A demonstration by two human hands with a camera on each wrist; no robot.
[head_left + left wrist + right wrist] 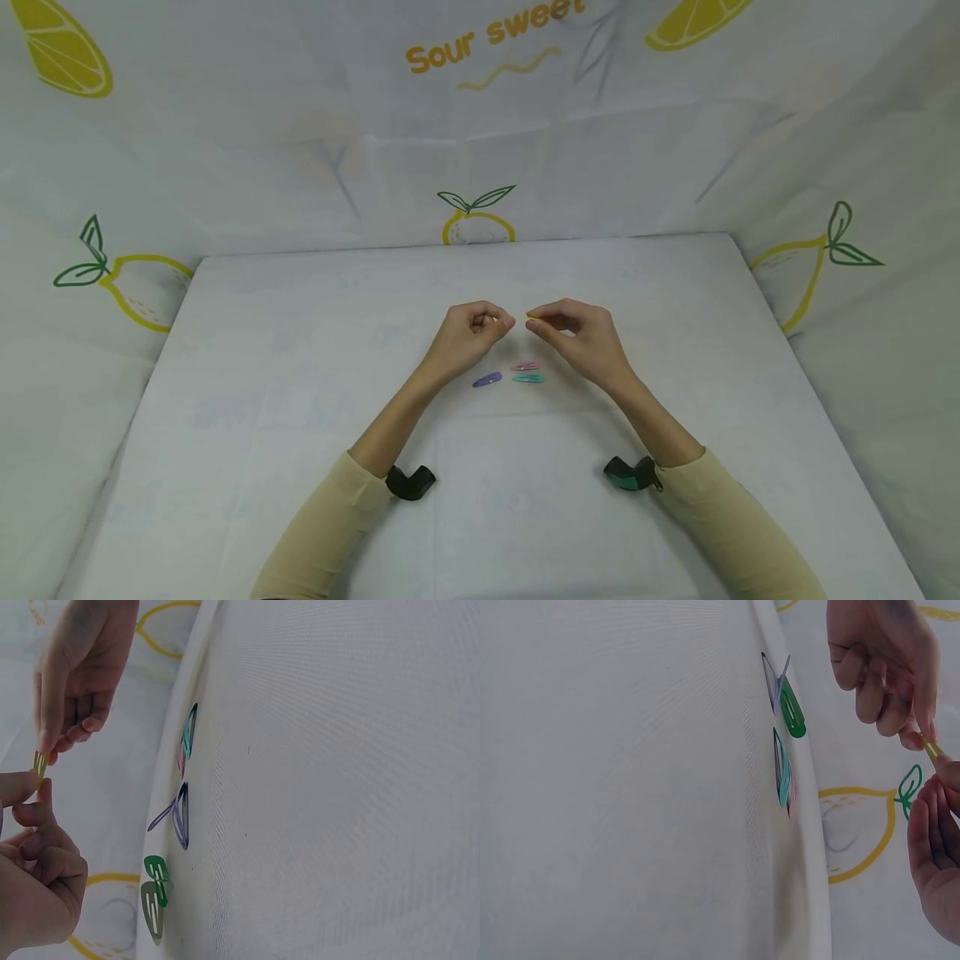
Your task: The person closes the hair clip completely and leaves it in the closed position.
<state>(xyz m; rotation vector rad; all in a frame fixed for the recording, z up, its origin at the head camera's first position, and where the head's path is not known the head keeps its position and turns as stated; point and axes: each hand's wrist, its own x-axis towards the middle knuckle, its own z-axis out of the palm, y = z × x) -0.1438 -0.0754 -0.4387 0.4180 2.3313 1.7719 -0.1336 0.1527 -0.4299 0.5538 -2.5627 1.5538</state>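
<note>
A yellow snap hair clip (39,763) is held up between both hands above the table. My left hand (467,342) pinches one end with thumb and finger; my right hand (587,340) pinches the other. In the head view the fingertips hide most of the clip. Below the hands lie a purple clip (487,379), a pink clip (525,366) and a teal clip (528,378). The purple one looks unsnapped in the left wrist view. There, a green clip (157,868) and a grey-green clip (152,913) also lie on the table, hidden in the head view.
A white cloth covers the table (247,400). White curtains (300,125) with lemon prints hang behind it and at both sides. Black wrist devices (411,483) sit by both sleeve cuffs, just over the table.
</note>
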